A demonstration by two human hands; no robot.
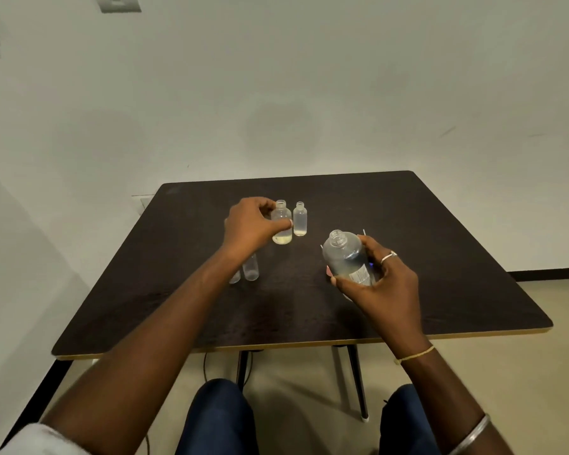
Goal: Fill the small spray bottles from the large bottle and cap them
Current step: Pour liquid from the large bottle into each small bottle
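1. Surface (440, 257), dark-topped with a pale edge band, is set against a light wall; the bottles are gathered around its middle, somewhat toward the far edge.
2. The left hand (248, 224) is clamped on a small bottle (282, 226), with thumb and fingers curled round its shoulder. This bottle is stood upright and uncapped, and a shallow layer of pale liquid is seen at its bottom.
3. A second small bottle (300, 220) is stood just beside the first, on its right. It is uncapped, touched by neither hand, and a little liquid is held in it too.
4. The large bottle (345, 257) is gripped round its lower body by the right hand (386, 280), right of the small bottles. It is uncapped and tilted, its open neck leaned toward them. Whether its base is rested on the surface cannot be told.
5. Two clear tube-like pieces (251, 269) are stood closer to the near edge, partly hidden behind the left forearm.
6. A ring (388, 256) is worn on the right hand.
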